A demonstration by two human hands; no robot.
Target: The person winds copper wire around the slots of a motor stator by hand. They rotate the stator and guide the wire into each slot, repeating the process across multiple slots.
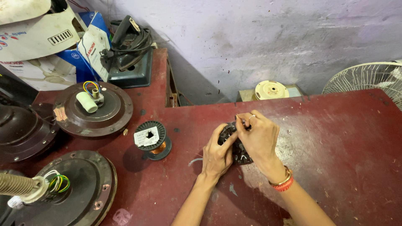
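A dark, round slotted motor core (238,147), toothed along its edge like a stack of thin metal plates, sits on the worn red worktop (335,142) near its middle, pinned between both hands. The left hand (217,155) cups it from the near side with the thumb laid over the rim, bracing it so it cannot roll or slide. The right hand (259,136) closes over the top, fingertips pinched together at the upper edge as if working something fine into a slot; what they pinch is too small to tell. A ring and red-and-gold bangles (284,183) sit on that arm.

Just left of the core stands a black plastic spool of copper wire (152,140), close enough to feed from. Further left lie brown ceiling-fan motor housings (93,109), smooth painted domes with screws around the rim and coloured leads at the hub. A cream disc (271,89) and a white wire fan guard (368,79) rest behind the worktop.
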